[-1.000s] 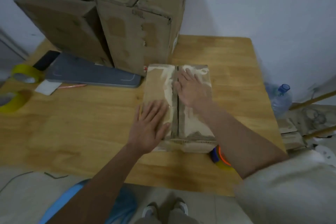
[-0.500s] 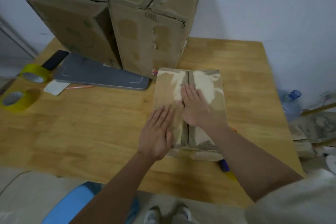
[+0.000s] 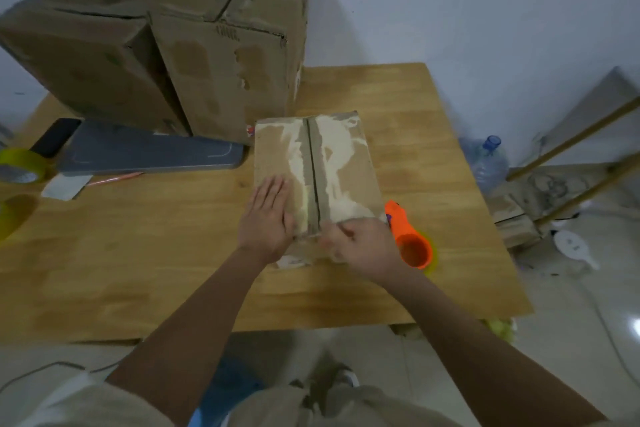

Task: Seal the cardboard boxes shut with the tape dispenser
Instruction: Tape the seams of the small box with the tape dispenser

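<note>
A small cardboard box (image 3: 346, 163) lies on the wooden table (image 3: 138, 253), its two top flaps meeting at a centre seam with pale torn patches. My left hand (image 3: 268, 218) rests flat, fingers straight, on the left flap near the front. My right hand (image 3: 360, 246) is at the box's near edge by the seam, blurred by motion, so its fingers are unclear. The orange tape dispenser (image 3: 410, 239) lies on the table just right of that hand, not held. Two large cardboard boxes (image 3: 228, 45) (image 3: 79, 52) stand behind.
A grey flat tray (image 3: 149, 152) and a dark phone (image 3: 55, 137) lie at the left, with a white card (image 3: 65, 185) and two yellow tape rolls (image 3: 20, 166) (image 3: 10, 215). A water bottle (image 3: 485, 159) and wooden frames sit on the floor to the right.
My right hand has slid off the box's top back to its near edge. My left hand stays flat on the left flap. The view shifted left, and the orange dispenser now shows fully.
</note>
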